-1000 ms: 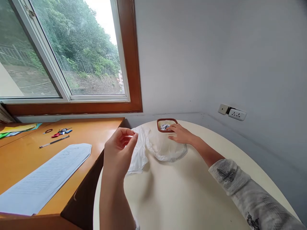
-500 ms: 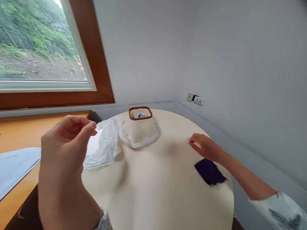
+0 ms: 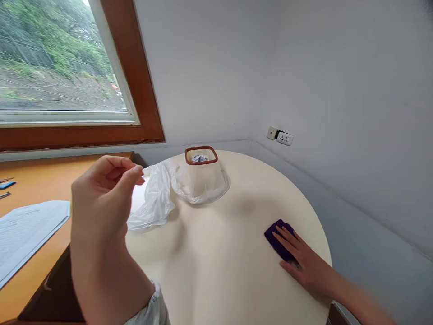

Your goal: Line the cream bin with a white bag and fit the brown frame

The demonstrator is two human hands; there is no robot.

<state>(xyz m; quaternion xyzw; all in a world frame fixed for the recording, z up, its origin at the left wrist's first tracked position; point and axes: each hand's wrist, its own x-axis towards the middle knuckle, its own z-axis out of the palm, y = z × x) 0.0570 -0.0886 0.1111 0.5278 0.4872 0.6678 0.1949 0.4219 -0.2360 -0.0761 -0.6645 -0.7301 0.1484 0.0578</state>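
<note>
My right hand point(image 3: 297, 257) lies palm down with fingers stretched out on a dark purple cloth point(image 3: 279, 241), flat on the round cream table point(image 3: 230, 271). The cloth's near right part is hidden under the hand. My left hand point(image 3: 104, 194) is raised at the left, thumb and fingertips pinched together. Whether anything small is in that pinch I cannot make out. Beyond it, a crumpled clear plastic bag point(image 3: 155, 194) lies on the table. The bag reaches the base of a pale bin point(image 3: 204, 180) with a brown rim, which holds some crumpled paper point(image 3: 199, 158).
To the left stands an orange-brown desk point(image 3: 37, 180) with papers point(image 3: 30, 230) and a blue item point(image 3: 7, 185) on it. A brown-framed window point(image 3: 142, 72) is above. Grey walls meet behind the table, with a socket point(image 3: 285, 138) on the right wall.
My right hand has come down from above the table onto the purple cloth, its fingers now straightened. The cloth sits slightly farther left in view. My left hand keeps its pinch.
</note>
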